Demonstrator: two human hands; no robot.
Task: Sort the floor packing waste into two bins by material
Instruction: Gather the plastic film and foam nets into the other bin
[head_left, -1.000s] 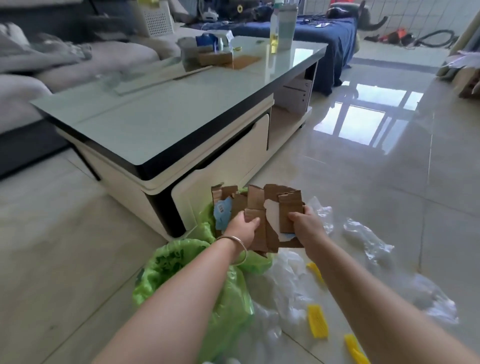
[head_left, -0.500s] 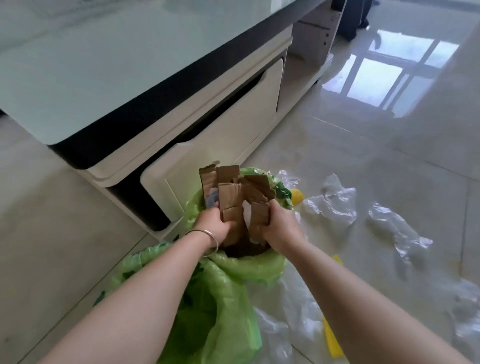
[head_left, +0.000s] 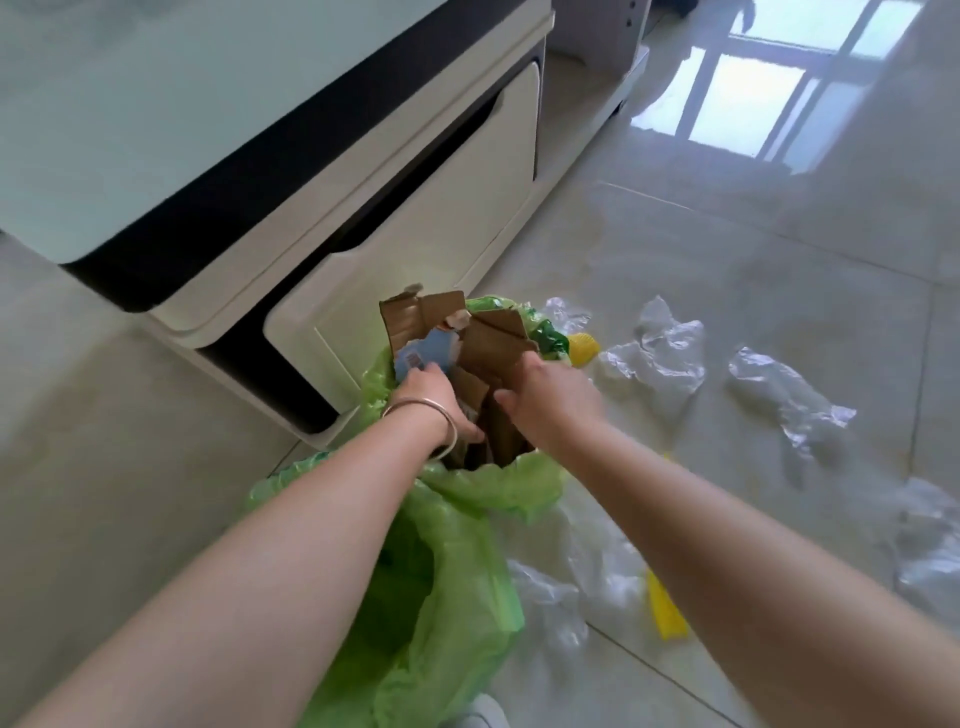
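Both hands are pressed into the mouth of the green-lined bin (head_left: 498, 483), which stands on the floor hard against the low cabinet (head_left: 415, 228), seemingly so the stiff cardboard pieces (head_left: 493, 343) go down together instead of springing back out; the left hand (head_left: 431, 389), a thin metal bangle (head_left: 441, 415) at its wrist, is curled around the blue-printed scraps at the near side of the bundle, while the right hand (head_left: 550, 389) lies palm-down on the brown corrugated flaps, fingers bent, and whether it truly grips them I cannot tell; the cardboard is rigid, torn and jagged, standing partly above the rim; the liner is thin, crinkled film; clear crumpled plastic wrap (head_left: 654, 353) and yellow ridged pieces (head_left: 665, 613) lie scattered on the glossy floor tiles (head_left: 727, 234), apparently left for the other bin.
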